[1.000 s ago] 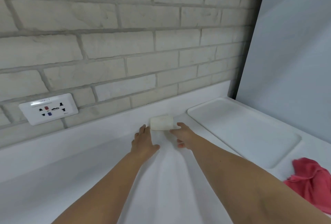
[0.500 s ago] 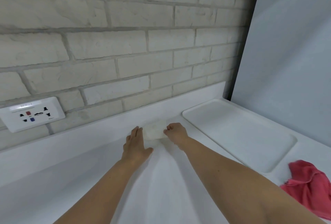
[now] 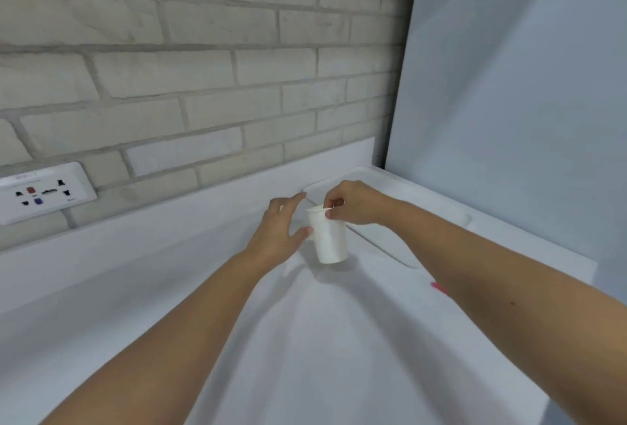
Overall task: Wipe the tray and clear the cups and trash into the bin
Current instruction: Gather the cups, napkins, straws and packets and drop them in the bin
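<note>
Just left of the white rectangular tray (image 3: 390, 243), my right grip (image 3: 353, 204) pinches the rim of the white paper cup (image 3: 330, 241), presumably for binning, while my open left grip (image 3: 281, 227) steadies its side.

The cup (image 3: 328, 238) looks like thin white paper, matt, with a smooth wall and a rolled rim. The counter (image 3: 305, 339) under it is a smooth white slab with a soft sheen. At three o'clock from the cup the tray (image 3: 386, 241) is also white and smooth, probably plastic, though blur hides its finish. The wall (image 3: 203, 68) at twelve o'clock is rough, matt pale brick with sunken grey mortar. At nine o'clock the socket plate (image 3: 44, 192) is glossy white plastic. The panel (image 3: 509, 85) at one o'clock is smooth, matt grey-blue. A pink sliver of cloth (image 3: 439, 287) shows at four o'clock.
</note>
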